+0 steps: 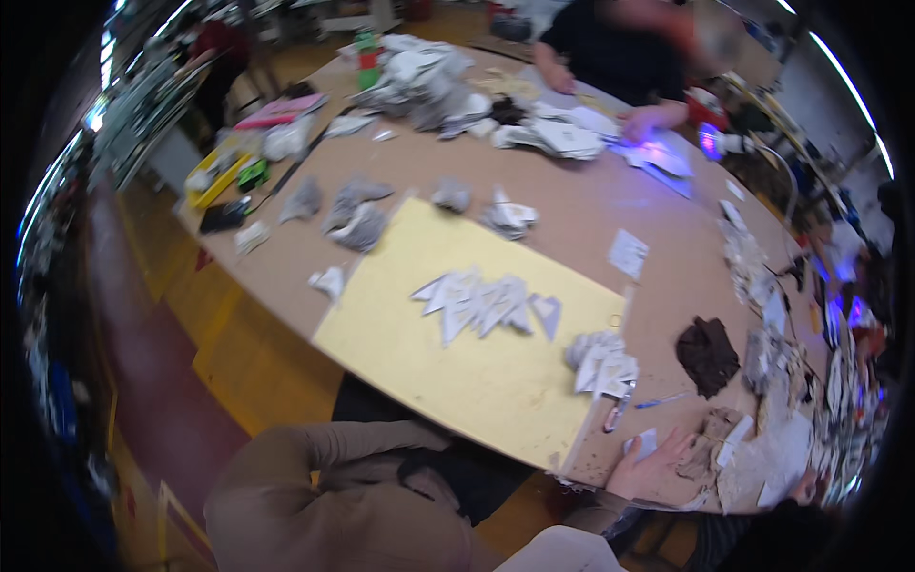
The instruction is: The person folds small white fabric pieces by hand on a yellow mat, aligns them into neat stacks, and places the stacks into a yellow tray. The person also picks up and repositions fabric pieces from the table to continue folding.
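Observation:
My right hand (pixel 650 467) lies at the near right edge of the table, its fingers stretched out and apart. Beside its thumb is a small white piece (pixel 642 443), and the fingertips reach toward a crumpled grey-brown cloth (pixel 713 440). I cannot tell whether they touch it. My left forearm (pixel 367 439) bends across my body to the table edge, where the hand is out of sight. On the yellow board (pixel 400 343) rests an overlapping row of pale, pointed cut pieces (pixel 477 303). A bundle of similar pieces (pixel 602 362) sits at the board's right edge.
A cutter-like tool (pixel 615 414), a blue pen (pixel 661 400) and a dark brown cloth (pixel 707 356) lie right of the board. Grey bundles (pixel 357 214) stand beyond it. Across the table, a person (pixel 615 57) works by a lit lamp (pixel 710 142). Another person's hand (pixel 808 486) shows lower right.

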`<state>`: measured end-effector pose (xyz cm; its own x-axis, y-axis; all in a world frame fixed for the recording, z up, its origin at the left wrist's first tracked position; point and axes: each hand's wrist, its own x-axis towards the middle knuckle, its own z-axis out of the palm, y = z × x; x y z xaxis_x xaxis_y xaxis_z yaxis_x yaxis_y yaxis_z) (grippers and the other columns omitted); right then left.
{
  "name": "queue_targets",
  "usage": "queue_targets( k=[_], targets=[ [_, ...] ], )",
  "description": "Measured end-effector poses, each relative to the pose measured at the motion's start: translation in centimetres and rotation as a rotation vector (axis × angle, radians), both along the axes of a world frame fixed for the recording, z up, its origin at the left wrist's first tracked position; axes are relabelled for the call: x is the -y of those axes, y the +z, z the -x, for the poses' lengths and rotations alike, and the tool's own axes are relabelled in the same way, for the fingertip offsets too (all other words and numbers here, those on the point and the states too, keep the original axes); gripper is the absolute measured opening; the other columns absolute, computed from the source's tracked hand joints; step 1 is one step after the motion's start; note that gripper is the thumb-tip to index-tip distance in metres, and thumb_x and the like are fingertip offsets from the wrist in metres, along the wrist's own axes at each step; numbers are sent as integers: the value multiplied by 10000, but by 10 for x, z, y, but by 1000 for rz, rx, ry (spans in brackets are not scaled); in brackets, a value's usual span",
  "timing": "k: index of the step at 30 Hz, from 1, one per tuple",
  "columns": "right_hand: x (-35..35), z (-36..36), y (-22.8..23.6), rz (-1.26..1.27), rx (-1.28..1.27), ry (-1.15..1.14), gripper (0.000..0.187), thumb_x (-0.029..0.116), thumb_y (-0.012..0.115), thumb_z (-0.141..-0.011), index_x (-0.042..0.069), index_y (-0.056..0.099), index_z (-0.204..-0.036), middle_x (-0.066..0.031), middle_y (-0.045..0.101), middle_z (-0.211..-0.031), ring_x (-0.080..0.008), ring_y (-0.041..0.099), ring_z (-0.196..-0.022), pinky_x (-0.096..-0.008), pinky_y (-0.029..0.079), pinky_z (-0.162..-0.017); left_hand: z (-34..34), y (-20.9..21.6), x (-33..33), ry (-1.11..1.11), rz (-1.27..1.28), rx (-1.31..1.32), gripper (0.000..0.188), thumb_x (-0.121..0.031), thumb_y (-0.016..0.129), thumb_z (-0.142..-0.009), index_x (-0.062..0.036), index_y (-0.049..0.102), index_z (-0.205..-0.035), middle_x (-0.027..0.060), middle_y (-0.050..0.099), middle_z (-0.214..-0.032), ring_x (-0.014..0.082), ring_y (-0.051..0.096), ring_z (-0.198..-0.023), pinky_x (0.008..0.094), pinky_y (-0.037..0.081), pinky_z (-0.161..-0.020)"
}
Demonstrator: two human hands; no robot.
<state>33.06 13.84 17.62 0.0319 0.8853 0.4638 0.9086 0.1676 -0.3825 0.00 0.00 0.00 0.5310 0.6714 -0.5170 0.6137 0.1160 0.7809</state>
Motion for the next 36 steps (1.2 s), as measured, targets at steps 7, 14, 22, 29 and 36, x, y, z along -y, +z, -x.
queue_targets(
  k=[7, 14, 22, 29, 36],
  targets=[
    [-9, -3, -8, -28, 127, -23, 735, 462, 558, -945, 39, 315, -1495, -233, 227, -1565, -387, 195, -1455, -515, 190, -1171, 74, 183, 12, 227, -181, 562, 331, -238, 570, -990, -71, 611, -1272, 105, 649, -1231, 191, 591, -1148, 318, 447, -1003],
    [-8, -2, -13, -43, 87, -45, 732, 428, 593, -933, 55, 316, -1498, -228, 228, -1565, -386, 193, -1456, -509, 235, -1157, 203, 172, 6, 1375, -988, -907, 415, -227, 669, -875, -74, 575, -1249, 145, 582, -1273, 324, 535, -1181, 418, 396, -1047],
    [4, 23, -8, -279, -69, 80, 665, 364, 592, -951, -3, 364, -1456, -232, 343, -1507, -393, 313, -1405, -499, 275, -1139, 219, 130, 5, 1263, -918, -161, 449, -16, 651, -787, -68, 580, -1227, 123, 546, -1308, 287, 579, -1128, 377, 503, -937],
    [67, 164, 1, -214, -298, 564, 497, 38, 606, -898, -24, 442, -1363, -242, 463, -1403, -402, 432, -1315, -493, 329, -1105, 179, 158, -9, 1284, -1021, 44, 468, 125, 520, -771, -64, 602, -1191, 86, 533, -1240, 184, 606, -987, 265, 550, -812],
    [92, 222, 35, 30, -309, 958, 513, -41, 663, -805, 32, 529, -1294, -203, 526, -1337, -375, 537, -1187, -436, 449, -987, 120, 188, -6, 1327, -712, 693, 524, 138, 547, -794, -17, 534, -1294, 88, 497, -1340, 182, 578, -1087, 266, 525, -903]
  ],
)
